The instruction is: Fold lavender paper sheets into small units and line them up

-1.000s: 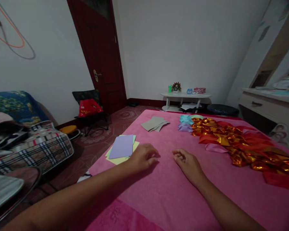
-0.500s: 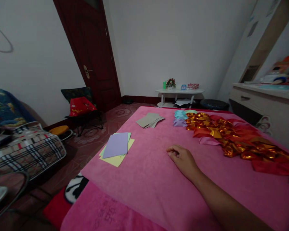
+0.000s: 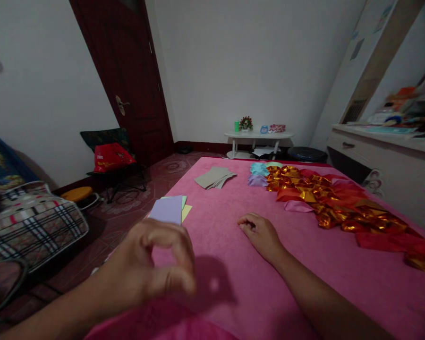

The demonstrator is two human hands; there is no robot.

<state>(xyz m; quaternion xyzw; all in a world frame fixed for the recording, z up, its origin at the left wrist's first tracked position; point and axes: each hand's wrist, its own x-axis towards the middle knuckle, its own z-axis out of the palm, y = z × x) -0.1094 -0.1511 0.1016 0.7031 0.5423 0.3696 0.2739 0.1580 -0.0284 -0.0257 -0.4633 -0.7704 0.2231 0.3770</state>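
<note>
My left hand (image 3: 156,264) is raised over the near left side of the pink cloth (image 3: 226,208). Its thumb and forefinger curl together into a ring with nothing visible between them. Just beyond it lies a small stack of purple, green and yellow paper sheets (image 3: 167,208), partly hidden by the hand. Mid-cloth, my right hand (image 3: 262,233) rests with fingers curled in and bare. Fanned grey paper sheets (image 3: 212,177) lie farther back. To the right spread rows of folded gold and red foil paper pieces (image 3: 315,193), with blue and purple folded pieces (image 3: 258,174) at their left end.
A white drawer cabinet (image 3: 386,153) stands along the right. Past the far edge are a low white table (image 3: 258,135) and a round black stool (image 3: 307,154). On the left are a folding chair with a red bag (image 3: 112,157) and a plaid bag (image 3: 35,226).
My left hand has come into view from the lower left and now covers part of the coloured sheets. My right hand stays put on the cloth, while the view shifts slightly right.
</note>
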